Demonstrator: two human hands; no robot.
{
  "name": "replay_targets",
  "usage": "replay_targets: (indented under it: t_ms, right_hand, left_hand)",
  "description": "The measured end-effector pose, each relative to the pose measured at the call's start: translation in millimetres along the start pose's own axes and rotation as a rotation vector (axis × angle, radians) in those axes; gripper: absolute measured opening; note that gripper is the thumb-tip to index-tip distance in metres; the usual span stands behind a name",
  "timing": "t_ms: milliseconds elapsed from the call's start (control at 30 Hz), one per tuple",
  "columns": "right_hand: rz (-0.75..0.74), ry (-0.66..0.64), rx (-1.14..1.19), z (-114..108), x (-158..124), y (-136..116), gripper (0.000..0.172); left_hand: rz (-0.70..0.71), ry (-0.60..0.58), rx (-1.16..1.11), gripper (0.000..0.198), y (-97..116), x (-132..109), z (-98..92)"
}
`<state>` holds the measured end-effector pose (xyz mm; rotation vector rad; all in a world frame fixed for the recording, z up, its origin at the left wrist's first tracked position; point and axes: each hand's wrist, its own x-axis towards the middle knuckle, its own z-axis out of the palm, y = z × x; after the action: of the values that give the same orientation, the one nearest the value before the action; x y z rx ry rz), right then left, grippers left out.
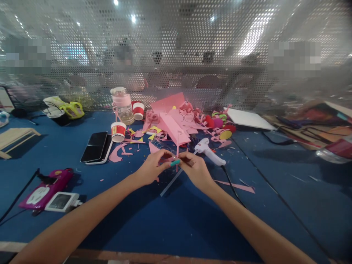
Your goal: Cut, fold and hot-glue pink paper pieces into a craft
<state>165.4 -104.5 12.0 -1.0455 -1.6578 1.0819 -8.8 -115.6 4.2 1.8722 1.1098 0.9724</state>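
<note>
My left hand [150, 167] and my right hand [196, 170] meet in the middle of the table, fingertips pinched close together. Between them stands a narrow pink strip [177, 146], upright, its lower end showing beneath the fingers. A small teal piece [175, 162] lies at my left thumb tip; whether it is a painted nail or a loose bit, I cannot tell. Just right of my right hand rests a white glue gun [210, 152], with a long translucent glue stick [171, 182] slanting from its rear under my hands. My fingers hide part of the strip.
Behind my hands are pink sheets [176, 128] and scraps. A clear bottle [122, 106], paper cups [118, 132] and phones [95, 146] stand left. Nearer lie a purple case [46, 189] and white device [62, 201]. The gun's cord [232, 185] trails right. A perforated screen [176, 73] closes the back.
</note>
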Motion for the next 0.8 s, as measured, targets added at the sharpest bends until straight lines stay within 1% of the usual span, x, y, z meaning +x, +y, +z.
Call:
replay_targets:
  t_ms: [67,100,133,167,233,300,367,433,533,633,800]
  right_hand:
    - [0.004,-0.007,-0.01,1.8,-1.0,0.8,0.014]
    - [0.011,0.0,-0.025,2.1,-1.5,1.1,0.014]
    - [0.019,0.01,-0.045,2.1,-2.0,1.3,0.014]
    - [0.029,0.021,-0.064,1.8,-2.5,1.3,0.016]
    - [0.045,0.041,-0.077,0.8,-3.5,0.9,0.021]
    - [0.067,0.043,-0.03,0.4,-4.4,-0.6,0.026]
    - [0.109,0.024,0.062,1.4,-5.4,-2.8,0.032]
    - [0.157,-0.011,0.141,3.8,-6.8,-5.1,0.036]
    - [0.204,-0.07,0.202,8.5,-9.6,-7.1,0.036]
    - [0.224,-0.107,0.211,12.1,-12.1,-6.9,0.034]
    - [0.235,-0.143,0.164,14.5,-14.4,-4.3,0.034]
  left_hand:
    - [-0.101,-0.069,-0.019,0.031,3.1,-1.5,2.9]
    - [-0.133,-0.083,-0.032,0.031,3.4,-2.2,3.7]
    - [-0.146,-0.073,-0.044,0.03,2.8,-2.5,3.8]
    - [-0.139,-0.041,-0.052,0.028,1.4,-2.5,2.9]
    - [-0.105,0.063,-0.057,0.027,-2.5,-1.1,-1.4]
    - [-0.091,0.149,-0.088,0.029,-5.9,1.4,-8.5]
    - [-0.093,0.18,-0.138,0.033,-7.2,3.3,-16.1]
    - [-0.089,0.169,-0.187,0.036,-6.7,3.6,-22.0]
    - [-0.086,0.119,-0.23,0.039,-4.7,1.5,-26.2]
    - [-0.075,0.087,-0.257,0.039,-3.8,-1.3,-26.4]
    - [-0.02,0.061,-0.334,0.038,-4.3,-3.4,-25.8]
